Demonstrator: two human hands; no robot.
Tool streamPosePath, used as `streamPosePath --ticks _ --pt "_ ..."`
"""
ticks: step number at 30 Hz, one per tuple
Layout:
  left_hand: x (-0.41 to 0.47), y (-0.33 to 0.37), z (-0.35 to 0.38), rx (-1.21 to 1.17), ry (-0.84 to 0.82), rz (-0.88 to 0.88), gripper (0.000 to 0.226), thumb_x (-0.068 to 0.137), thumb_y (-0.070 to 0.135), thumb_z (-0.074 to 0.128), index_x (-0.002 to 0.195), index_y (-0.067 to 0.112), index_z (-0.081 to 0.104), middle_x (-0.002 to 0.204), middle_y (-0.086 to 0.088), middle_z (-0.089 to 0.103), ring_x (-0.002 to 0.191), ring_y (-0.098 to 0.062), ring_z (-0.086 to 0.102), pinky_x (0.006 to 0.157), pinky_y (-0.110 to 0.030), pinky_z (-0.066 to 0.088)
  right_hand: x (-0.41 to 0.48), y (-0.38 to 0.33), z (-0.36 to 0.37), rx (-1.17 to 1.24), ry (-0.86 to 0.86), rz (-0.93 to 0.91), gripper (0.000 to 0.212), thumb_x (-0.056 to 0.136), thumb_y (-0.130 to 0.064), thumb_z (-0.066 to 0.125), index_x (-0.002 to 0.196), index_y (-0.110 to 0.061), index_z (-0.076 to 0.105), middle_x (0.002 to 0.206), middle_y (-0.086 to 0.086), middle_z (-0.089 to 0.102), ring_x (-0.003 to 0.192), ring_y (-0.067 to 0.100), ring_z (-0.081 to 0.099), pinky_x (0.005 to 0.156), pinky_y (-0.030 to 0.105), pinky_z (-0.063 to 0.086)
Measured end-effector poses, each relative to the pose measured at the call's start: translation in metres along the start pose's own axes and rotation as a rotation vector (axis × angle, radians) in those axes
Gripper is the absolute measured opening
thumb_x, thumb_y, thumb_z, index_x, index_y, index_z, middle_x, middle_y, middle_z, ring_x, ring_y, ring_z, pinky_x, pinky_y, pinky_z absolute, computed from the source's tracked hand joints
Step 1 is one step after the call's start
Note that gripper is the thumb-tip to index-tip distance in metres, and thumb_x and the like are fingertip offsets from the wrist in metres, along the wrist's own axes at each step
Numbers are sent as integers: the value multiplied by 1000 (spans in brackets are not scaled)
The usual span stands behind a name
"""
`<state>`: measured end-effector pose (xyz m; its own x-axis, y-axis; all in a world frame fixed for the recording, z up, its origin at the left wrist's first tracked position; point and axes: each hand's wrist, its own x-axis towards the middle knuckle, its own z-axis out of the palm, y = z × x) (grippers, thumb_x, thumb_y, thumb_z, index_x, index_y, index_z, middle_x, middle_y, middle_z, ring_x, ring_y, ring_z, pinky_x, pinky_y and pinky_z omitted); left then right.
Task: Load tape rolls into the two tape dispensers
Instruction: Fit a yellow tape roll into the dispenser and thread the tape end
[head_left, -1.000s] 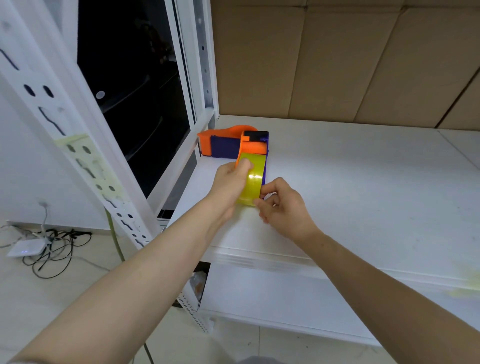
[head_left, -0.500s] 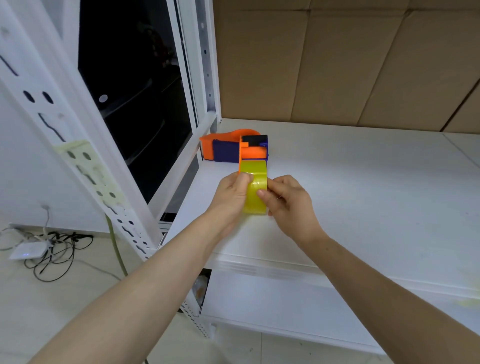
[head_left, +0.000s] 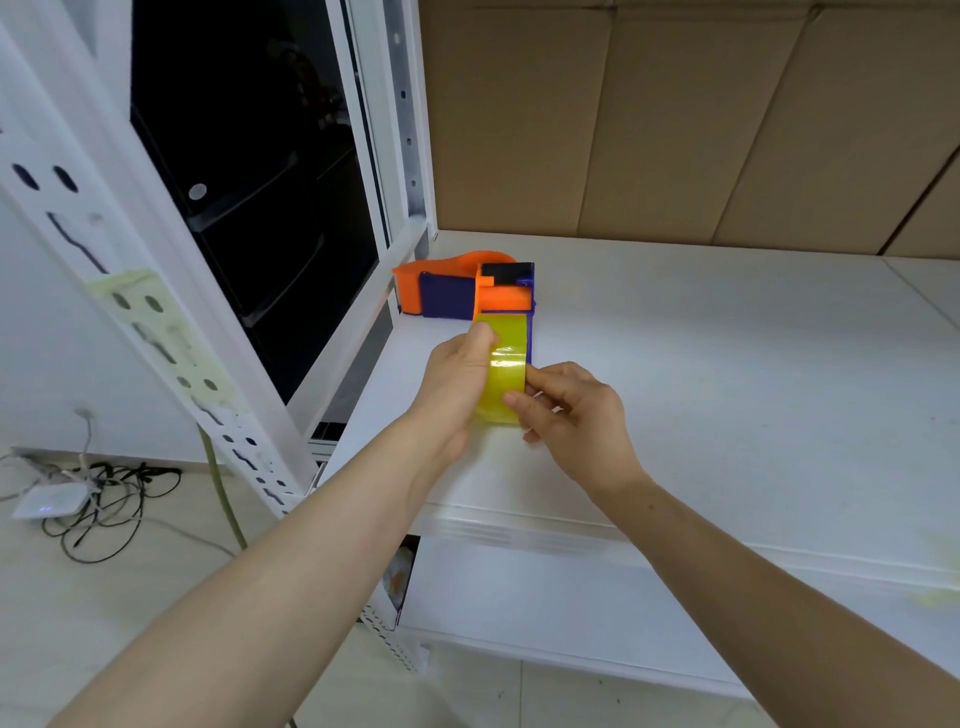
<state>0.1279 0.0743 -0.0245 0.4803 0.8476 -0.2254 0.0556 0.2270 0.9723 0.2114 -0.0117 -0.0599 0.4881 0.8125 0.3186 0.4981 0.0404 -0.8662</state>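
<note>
A yellow tape roll (head_left: 506, 371) stands on edge above the white shelf (head_left: 727, 374), just in front of an orange and purple tape dispenser (head_left: 506, 293). My left hand (head_left: 457, 379) grips the roll from its left side, thumb over the top. My right hand (head_left: 571, 410) pinches the roll's right edge and lower face with thumb and fingertips. A second orange and purple dispenser (head_left: 441, 288) lies behind, against the shelf's left corner. Whether the roll sits in the near dispenser cannot be seen.
Brown cardboard boxes (head_left: 675, 119) form the back wall. A white perforated upright (head_left: 156, 338) and a white frame post (head_left: 395, 130) stand at left. Cables and a small white box (head_left: 52, 499) lie on the floor. A lower white shelf (head_left: 571, 597) sits beneath.
The roll has turned so its yellow outer face points toward me. My right hand's fingers shifted along that face, and the view has tilted slightly.
</note>
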Motion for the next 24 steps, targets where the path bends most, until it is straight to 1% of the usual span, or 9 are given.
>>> streamPosePath --ticks 2,5,9,14,18,19,20,22,24 --pt "-1 -1 -2 -23 -39 9 19 84 24 44 92 11 55 87 -17 56 80 -27 55 74 -38 43 0 -1 0 64 6 28 22 82 -10 67 104 -7 71 84 9 55 58 17 56 54 10 49" --pt "-1 -1 -5 -46 -70 -2 34 67 29 48 95 11 57 89 -19 56 82 -29 54 75 -41 42 1 -2 0 102 7 50 21 82 -9 66 103 -7 71 77 4 53 56 12 55 54 8 47" --pt "0 -2 -7 -35 -84 -10 42 60 31 50 96 12 57 90 -18 56 84 -30 54 76 -42 42 1 -2 -2 105 5 59 19 82 -10 67 100 -5 72 77 1 54 55 9 55 55 9 48" --pt "2 -4 -9 -33 -99 -5 50 49 33 54 95 14 56 92 -14 53 84 -29 51 76 -43 40 1 -1 -2 80 -6 52 20 81 -10 69 100 -6 72 77 0 55 52 8 56 59 16 52" --pt "-2 -3 -4 -21 -82 25 34 49 11 46 82 9 52 79 -16 49 76 -27 49 67 -34 41 2 -2 -4 50 -5 52 19 80 -10 69 99 -7 73 74 -2 53 53 9 56 58 12 50" --pt "-3 -4 -4 -23 -74 33 34 48 7 43 80 9 52 78 -15 49 75 -26 49 65 -32 40 3 -3 -4 38 -15 45 19 80 -10 69 99 -7 73 73 -2 53 53 9 55 57 11 50" --pt "-3 -5 -4 -33 -83 34 36 47 5 43 82 9 53 79 -15 50 77 -27 49 67 -33 41 4 -5 -6 25 -36 42 20 80 -10 70 99 -6 73 72 -2 52 53 9 55 58 12 50" --pt "-1 -6 -6 -49 -135 25 44 50 6 46 92 4 57 86 -18 54 83 -31 53 75 -40 45 12 -8 -12 1 -102 85 25 79 -12 71 103 -4 71 70 0 53 55 8 52 64 20 50" --pt "1 -5 -8 -36 -170 25 56 52 6 48 106 0 59 95 -20 58 91 -33 56 89 -51 46 22 -16 -23 -29 -92 153 32 79 -14 70 110 -9 67 75 -2 56 65 11 52 72 28 48"
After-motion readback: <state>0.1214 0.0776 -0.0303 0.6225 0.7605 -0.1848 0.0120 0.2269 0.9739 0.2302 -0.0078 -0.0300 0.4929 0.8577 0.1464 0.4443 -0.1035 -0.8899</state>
